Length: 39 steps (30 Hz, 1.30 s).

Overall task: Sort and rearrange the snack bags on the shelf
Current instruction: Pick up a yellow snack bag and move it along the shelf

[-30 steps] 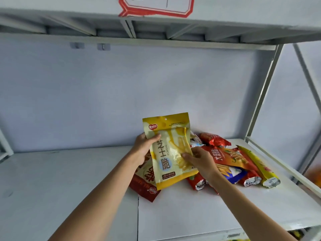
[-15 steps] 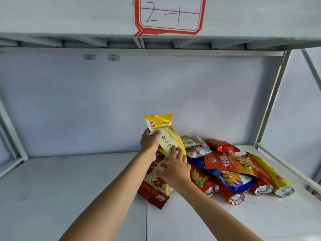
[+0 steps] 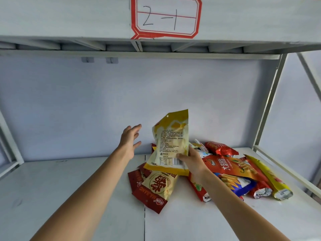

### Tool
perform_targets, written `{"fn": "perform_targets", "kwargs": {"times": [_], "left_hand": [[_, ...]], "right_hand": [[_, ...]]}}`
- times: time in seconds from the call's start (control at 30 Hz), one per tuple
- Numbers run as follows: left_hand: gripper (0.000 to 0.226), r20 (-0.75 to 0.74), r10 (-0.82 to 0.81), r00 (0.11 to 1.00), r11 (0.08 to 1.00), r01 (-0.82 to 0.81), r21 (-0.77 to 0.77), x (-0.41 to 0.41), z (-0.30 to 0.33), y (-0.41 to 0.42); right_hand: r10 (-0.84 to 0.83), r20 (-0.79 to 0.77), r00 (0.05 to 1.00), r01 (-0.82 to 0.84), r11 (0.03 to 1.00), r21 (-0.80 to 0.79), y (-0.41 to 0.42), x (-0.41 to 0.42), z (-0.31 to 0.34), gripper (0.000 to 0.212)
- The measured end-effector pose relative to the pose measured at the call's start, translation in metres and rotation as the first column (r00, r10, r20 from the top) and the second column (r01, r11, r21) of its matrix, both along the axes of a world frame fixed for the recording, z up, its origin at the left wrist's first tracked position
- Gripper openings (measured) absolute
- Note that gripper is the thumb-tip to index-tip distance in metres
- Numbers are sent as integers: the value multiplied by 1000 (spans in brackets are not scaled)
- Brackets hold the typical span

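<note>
Moved: left hand [image 3: 130,142] has let go of the yellow bag [image 3: 171,143] since a moment ago, and the bag's flipped, printed back facing us now.
Right hand [image 3: 192,162]: pinching the yellow bag at its lower right corner, holding it upright above the pile.
Left hand: fingers spread, holding nothing, just left of the bag and not touching it.
Under the hands: a red-and-cream bag [image 3: 154,187] flat on the white shelf [image 3: 69,197].
Right of the right hand: orange bag [image 3: 231,166], blue bag [image 3: 238,184], a long yellow bag [image 3: 268,178] and a red bag [image 3: 219,147] behind.
Overhead: label reading 2-1 [image 3: 165,17].
</note>
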<state>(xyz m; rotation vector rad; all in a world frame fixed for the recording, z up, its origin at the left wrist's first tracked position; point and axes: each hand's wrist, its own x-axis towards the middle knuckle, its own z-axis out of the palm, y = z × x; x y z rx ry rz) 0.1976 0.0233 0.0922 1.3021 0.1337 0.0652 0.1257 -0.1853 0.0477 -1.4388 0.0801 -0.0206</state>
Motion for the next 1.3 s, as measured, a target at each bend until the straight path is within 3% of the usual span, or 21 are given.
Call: {"fn": "perform_targets", "kwargs": {"times": [0.07,0.13,0.23,0.33,0.4,0.53,0.6,0.7,0.8,0.9,0.97,1.13,1.2,1.3], "left_hand": [[76,-25,-22,999,1000,22,14,1,-3,2],[62,-70,-126,989,989,131,71,-3,-6,2],[53,-111,-325,939,936,336,106,-8,-13,1],[46,-31,-437,899,898,438,49,-12,-16,-1],[32,16,-454,891,888,451,92,-17,-16,-5],[15,62,-323,944,934,308,180,-22,-13,-18],[16,73,-217,973,957,198,212,-21,-15,-24],[36,110,42,993,921,-81,381,-16,-19,-31],[45,182,176,968,743,-251,620,-21,-17,-39],[40,230,241,943,645,-333,688,-30,-10,-49],[39,286,244,927,587,-376,717,-36,-6,-55],[33,374,243,895,527,-446,724,-46,4,-58],[31,372,240,897,570,-440,694,-49,7,-60],[29,355,128,926,717,-334,612,-52,11,-58]], "right_hand": [[82,-4,997,-80,988,133,-8,-2,-3,39],[152,-3,988,-148,966,212,-14,-6,-4,39],[227,1,974,-222,954,202,-21,-9,-7,39],[241,-20,970,-235,958,167,-26,-9,-9,41],[242,-33,970,-235,962,141,-29,-9,-8,41],[190,-61,980,-186,980,66,-28,-6,-8,39],[57,-75,996,-68,986,-150,-22,-1,-10,44],[-175,67,982,183,809,-559,-8,1,-9,55],[67,107,992,17,769,-639,19,-12,-2,73],[208,32,978,-113,646,-755,47,-18,-3,93],[182,-1,983,-112,601,-791,59,-17,-3,99],[165,-117,979,-202,771,-604,76,-10,7,111],[127,-63,990,-137,735,-664,76,-9,7,111],[-24,107,994,89,746,-660,70,-2,-1,71]]}}
